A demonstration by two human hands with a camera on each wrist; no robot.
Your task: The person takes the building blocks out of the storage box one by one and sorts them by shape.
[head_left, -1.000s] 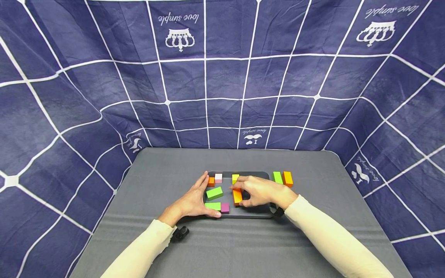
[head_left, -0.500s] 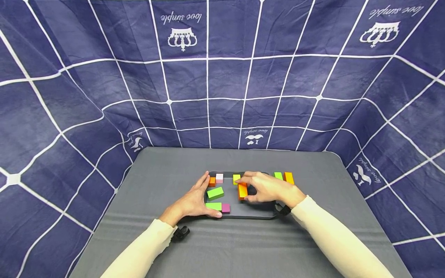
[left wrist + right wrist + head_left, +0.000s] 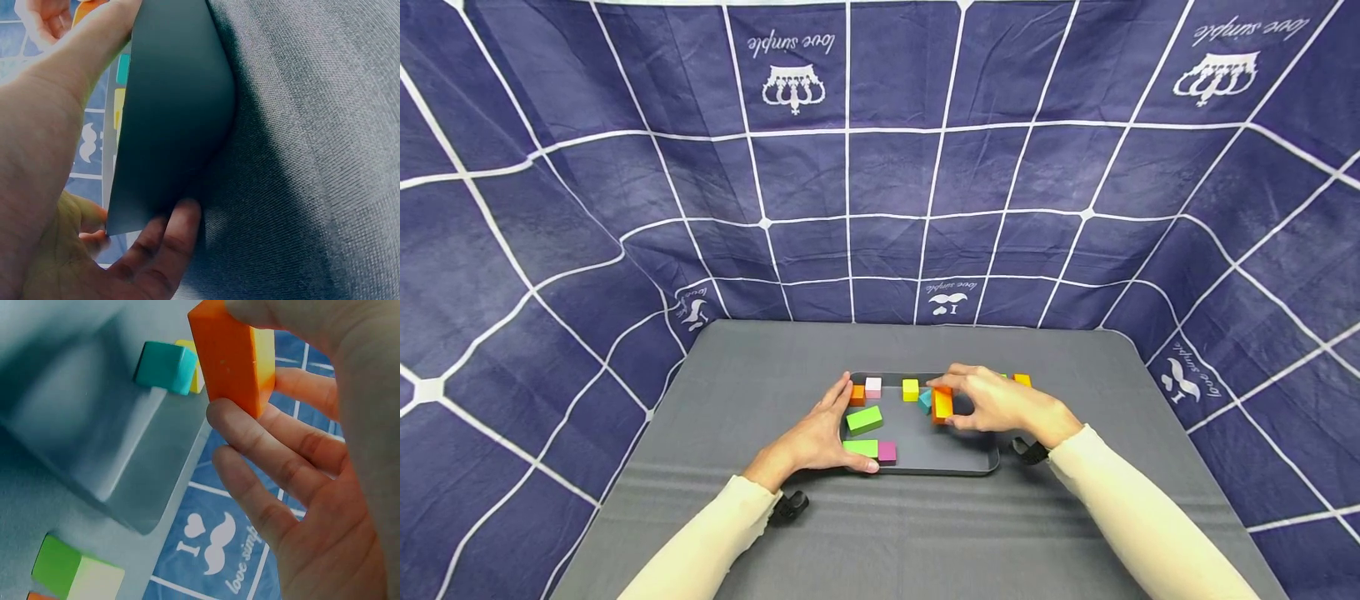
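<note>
My left hand (image 3: 820,433) spans the left end of a dark grey tray (image 3: 940,454), thumb along the front wall and fingers round the back corner. In the left wrist view, curled fingertips hold that end of the tray (image 3: 175,106). My right hand (image 3: 1000,400) pinches an orange rectangular block (image 3: 942,406) over the tray's right half. The right wrist view shows this orange block (image 3: 228,356) upright between thumb and fingers. Just left of it lies a teal block (image 3: 925,402), with a yellow cube (image 3: 910,390) at the back wall.
Along the tray's left part sit a pink cube (image 3: 872,387), an orange cube (image 3: 857,395), two green blocks (image 3: 865,419) and a magenta cube (image 3: 887,451). Beyond the right end, another orange block (image 3: 1022,379) and a green block (image 3: 78,565) stand on the grey cloth, partly hidden.
My right hand has carried the orange block to the right and a little back, uncovering the teal block. The left hand has stayed on the tray's left end.
</note>
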